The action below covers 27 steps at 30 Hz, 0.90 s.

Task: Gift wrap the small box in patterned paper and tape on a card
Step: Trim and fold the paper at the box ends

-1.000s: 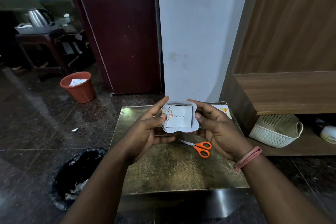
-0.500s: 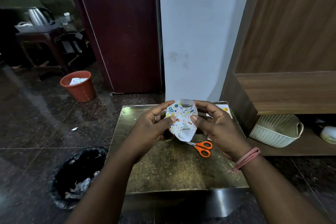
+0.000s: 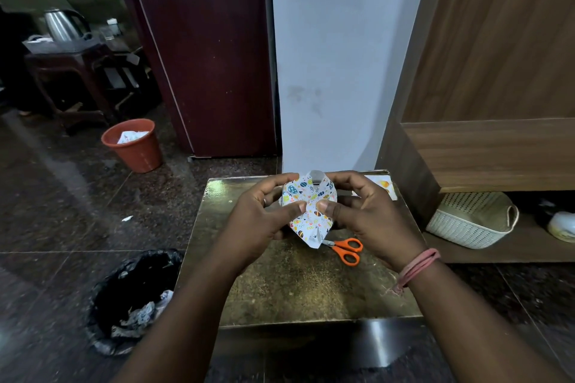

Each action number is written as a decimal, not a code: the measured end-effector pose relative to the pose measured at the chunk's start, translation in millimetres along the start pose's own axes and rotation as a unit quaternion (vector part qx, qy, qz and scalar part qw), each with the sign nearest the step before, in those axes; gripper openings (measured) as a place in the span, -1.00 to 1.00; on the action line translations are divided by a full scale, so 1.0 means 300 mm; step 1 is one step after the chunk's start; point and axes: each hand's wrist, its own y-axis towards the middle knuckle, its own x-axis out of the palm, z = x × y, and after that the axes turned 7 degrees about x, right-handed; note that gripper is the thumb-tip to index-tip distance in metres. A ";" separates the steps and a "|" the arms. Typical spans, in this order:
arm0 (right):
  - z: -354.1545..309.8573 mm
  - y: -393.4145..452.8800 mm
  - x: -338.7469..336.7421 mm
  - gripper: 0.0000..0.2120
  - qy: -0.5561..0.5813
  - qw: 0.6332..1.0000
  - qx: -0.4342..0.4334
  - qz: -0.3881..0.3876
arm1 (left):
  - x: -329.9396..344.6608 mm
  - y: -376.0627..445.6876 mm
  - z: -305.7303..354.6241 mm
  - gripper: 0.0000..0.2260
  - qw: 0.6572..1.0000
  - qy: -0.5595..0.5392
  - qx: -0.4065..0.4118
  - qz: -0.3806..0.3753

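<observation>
We've got the box [image 3: 308,205] up over the table's [image 3: 298,289] 12 o'clock end, left hand [image 3: 264,221] and right hand [image 3: 357,211] both pinching the paper [image 3: 311,227] shut across it. Best bet imo: keep both thumbs tight on the seam, crease the loose 6 o'clock flap flat before taping.

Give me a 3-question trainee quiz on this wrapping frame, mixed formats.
1. True or false: the scissors lie on the gold table, untouched.
2. What do both thumbs press together?
A. card
B. patterned paper
C. scissors
3. Fill in: the white basket sits on a low ____ at the right.

Key:
1. True
2. B; the left hand and right hand hold the paper-covered box above the table
3. Shelf
</observation>
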 end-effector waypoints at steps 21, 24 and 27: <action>0.011 0.017 -0.007 -0.73 -0.012 1.000 0.000 0.009 | 0.034 -0.016 0.008 -0.68 0.997 -0.077 -0.013 0.002; 0.000 0.014 -0.008 -0.73 -0.006 1.000 0.003 0.021 | 0.033 -0.014 -0.003 -0.58 0.997 -0.079 -0.010 0.002; -0.001 0.013 -0.008 -0.73 0.006 1.000 0.009 0.029 | 0.044 -0.008 -0.023 -0.70 0.999 -0.020 0.028 0.040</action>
